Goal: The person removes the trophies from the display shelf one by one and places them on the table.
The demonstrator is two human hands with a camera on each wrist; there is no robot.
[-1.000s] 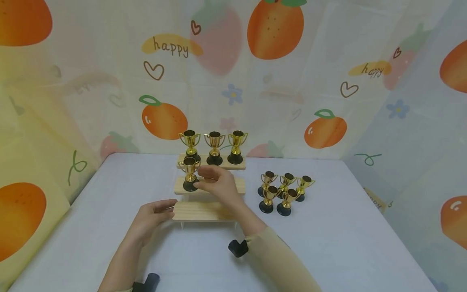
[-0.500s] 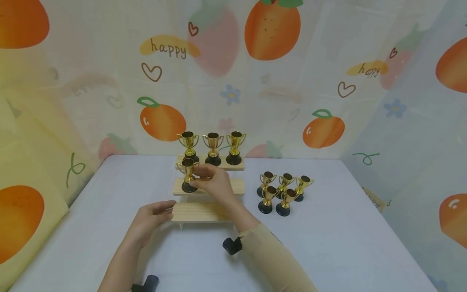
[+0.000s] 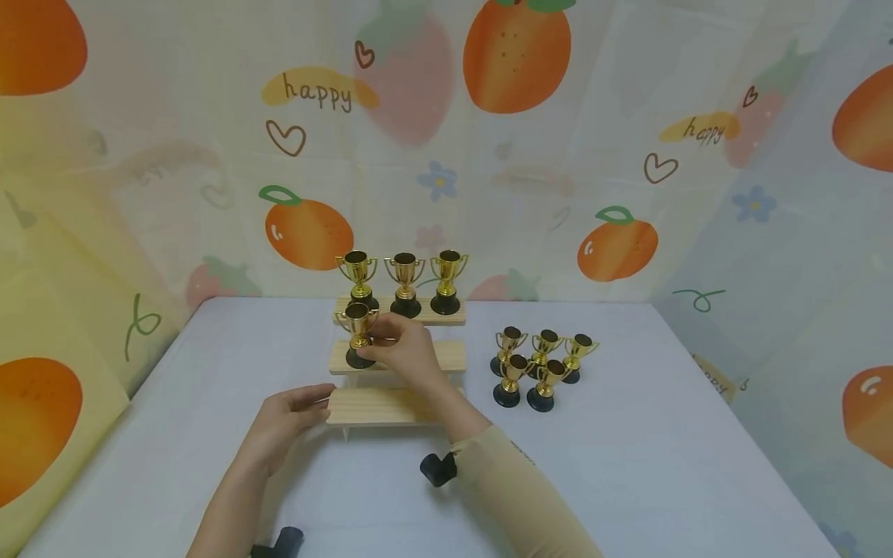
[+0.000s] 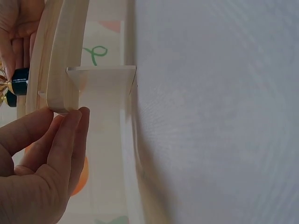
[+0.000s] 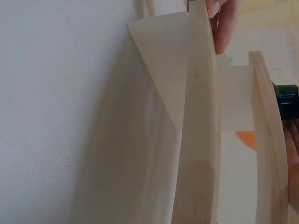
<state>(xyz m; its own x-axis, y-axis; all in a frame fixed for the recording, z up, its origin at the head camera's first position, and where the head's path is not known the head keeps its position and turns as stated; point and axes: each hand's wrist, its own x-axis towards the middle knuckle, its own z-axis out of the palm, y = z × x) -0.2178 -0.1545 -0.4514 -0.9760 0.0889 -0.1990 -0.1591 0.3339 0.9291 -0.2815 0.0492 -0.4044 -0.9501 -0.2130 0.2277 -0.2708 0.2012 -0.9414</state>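
Observation:
A three-tier wooden display stand (image 3: 387, 407) stands on the white-covered table. My left hand (image 3: 279, 426) pinches the left end of its lowest board, thumb on one face and fingers on the other, as the left wrist view shows. At the left end of the middle board stands a small gold trophy (image 3: 357, 319) with a black base. My right hand (image 3: 408, 353) holds this trophy low down between thumb and fingers; the trophy is upright. In the right wrist view only the black base (image 5: 287, 101) and part of that hand show past the boards.
Along the top board stand three more gold trophies (image 3: 405, 271). Several others form a cluster (image 3: 540, 368) on the table, right of the stand. Behind the table hangs a fruit-printed cloth (image 3: 523, 225). White supports (image 4: 105, 79) carry the boards.
My right hand has shifted slightly left, its fingers closer round the trophy on the middle board. My left hand keeps its hold on the lowest board. The head view has drifted a little.

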